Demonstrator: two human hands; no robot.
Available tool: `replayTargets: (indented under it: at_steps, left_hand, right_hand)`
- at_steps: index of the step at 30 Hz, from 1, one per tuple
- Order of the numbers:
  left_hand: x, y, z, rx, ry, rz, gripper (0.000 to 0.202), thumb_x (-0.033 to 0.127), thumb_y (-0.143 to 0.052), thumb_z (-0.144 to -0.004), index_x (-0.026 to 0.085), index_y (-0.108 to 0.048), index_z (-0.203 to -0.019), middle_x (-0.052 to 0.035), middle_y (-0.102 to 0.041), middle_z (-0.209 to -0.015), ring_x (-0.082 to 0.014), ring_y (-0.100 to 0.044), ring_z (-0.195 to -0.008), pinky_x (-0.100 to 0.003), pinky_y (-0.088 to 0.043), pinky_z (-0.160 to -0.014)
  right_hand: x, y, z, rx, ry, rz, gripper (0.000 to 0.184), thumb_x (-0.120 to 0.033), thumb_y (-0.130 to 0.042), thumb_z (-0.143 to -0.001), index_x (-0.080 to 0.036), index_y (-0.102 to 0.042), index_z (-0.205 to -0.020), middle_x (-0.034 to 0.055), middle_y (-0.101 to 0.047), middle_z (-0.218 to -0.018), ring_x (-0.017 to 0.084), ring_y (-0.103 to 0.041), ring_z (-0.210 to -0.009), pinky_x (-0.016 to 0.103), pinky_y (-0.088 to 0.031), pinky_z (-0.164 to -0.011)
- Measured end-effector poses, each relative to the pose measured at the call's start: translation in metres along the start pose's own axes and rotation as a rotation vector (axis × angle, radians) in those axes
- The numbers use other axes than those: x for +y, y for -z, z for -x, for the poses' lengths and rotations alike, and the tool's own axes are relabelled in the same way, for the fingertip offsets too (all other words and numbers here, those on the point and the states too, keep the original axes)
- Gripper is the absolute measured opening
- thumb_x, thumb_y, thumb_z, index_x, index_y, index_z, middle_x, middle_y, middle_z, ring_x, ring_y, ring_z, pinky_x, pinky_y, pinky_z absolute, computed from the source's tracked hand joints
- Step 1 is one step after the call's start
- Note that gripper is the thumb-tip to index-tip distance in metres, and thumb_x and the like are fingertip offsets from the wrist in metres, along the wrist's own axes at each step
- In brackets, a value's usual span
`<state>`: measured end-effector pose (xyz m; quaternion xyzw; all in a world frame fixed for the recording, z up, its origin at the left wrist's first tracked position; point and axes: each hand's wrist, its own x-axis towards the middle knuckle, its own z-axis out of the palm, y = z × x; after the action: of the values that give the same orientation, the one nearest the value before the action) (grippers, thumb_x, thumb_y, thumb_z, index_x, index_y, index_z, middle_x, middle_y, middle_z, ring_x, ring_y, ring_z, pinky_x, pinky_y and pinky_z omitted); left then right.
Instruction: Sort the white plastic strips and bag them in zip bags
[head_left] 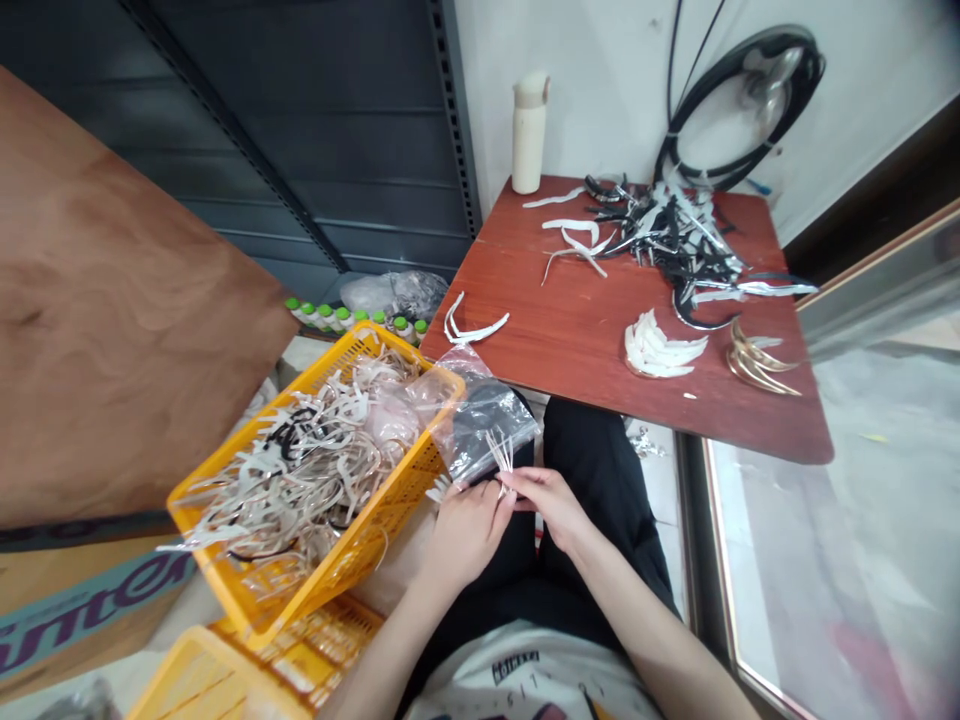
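Above my lap, my left hand (472, 525) and my right hand (551, 505) meet. A small fan of thin white strips (500, 455) stands up from between the thumb and fingers of my right hand, with my left fingers touching close to its base. My left hand is closed, and a few white strip ends (439, 489) poke out at its left side. Just beyond the hands, a clear plastic bag (484, 425) lies across my leg and the basket rim. The yellow basket (442, 420) at the left is heaped with white, clear and some black curved strips (330, 460).
The red-brown table (525, 300) ahead bears a cream bottle (529, 135), a heap of black and silver strips (667, 235), a white stack (660, 345) and gold curved pieces (757, 360). Green-capped bottles (343, 316) stand behind the basket. A glass panel (847, 540) lies right.
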<state>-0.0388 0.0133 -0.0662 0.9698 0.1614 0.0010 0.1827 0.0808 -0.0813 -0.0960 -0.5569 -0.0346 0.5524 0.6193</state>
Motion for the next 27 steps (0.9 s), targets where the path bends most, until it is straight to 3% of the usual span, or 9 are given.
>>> replayTargets:
  at_steps: [5, 16, 21, 27]
  left_hand:
    - [-0.001, 0.002, 0.000, -0.033, 0.047, -0.063, 0.025, 0.036, -0.043, -0.097, 0.018, -0.059, -0.091, -0.0054, -0.072, -0.084, -0.0236, -0.068, -0.078, -0.039, -0.047, -0.080]
    - [-0.001, -0.007, 0.006, 0.039, 0.045, -0.106, 0.018, 0.025, -0.043, -0.097, 0.019, -0.057, -0.088, -0.0044, -0.070, -0.078, -0.0216, -0.067, -0.072, -0.038, -0.045, -0.077]
    - [-0.005, -0.009, 0.003, 0.021, 0.042, -0.076, 0.020, 0.024, -0.043, -0.097, 0.019, -0.056, -0.083, -0.0035, -0.069, -0.077, -0.0211, -0.066, -0.072, -0.037, -0.046, -0.076]
    - [0.001, -0.005, 0.005, 0.019, 0.069, -0.069, 0.017, 0.026, -0.043, -0.097, 0.018, -0.057, -0.091, -0.0054, -0.068, -0.083, -0.0222, -0.065, -0.077, -0.039, -0.047, -0.078]
  right_hand:
    - [0.002, -0.006, -0.003, 0.015, 0.082, -0.042, 0.037, -0.050, -0.080, -0.066, -0.015, -0.077, -0.075, 0.0039, -0.070, -0.068, 0.015, -0.063, -0.063, 0.025, -0.049, -0.063]
    - [0.008, -0.007, -0.003, 0.035, 0.080, -0.052, 0.037, -0.050, -0.079, -0.068, -0.015, -0.077, -0.081, 0.0039, -0.071, -0.072, 0.015, -0.065, -0.068, 0.026, -0.052, -0.068]
    - [0.000, -0.005, 0.004, -0.051, -0.020, 0.113, 0.041, -0.050, -0.080, -0.066, -0.015, -0.078, -0.087, 0.0057, -0.072, -0.079, 0.016, -0.067, -0.074, 0.021, -0.050, -0.061]
    - [0.004, -0.006, 0.005, 0.028, -0.072, -0.012, 0.036, -0.047, -0.081, -0.066, -0.015, -0.077, -0.082, 0.0043, -0.070, -0.074, 0.014, -0.065, -0.071, 0.021, -0.053, -0.060]
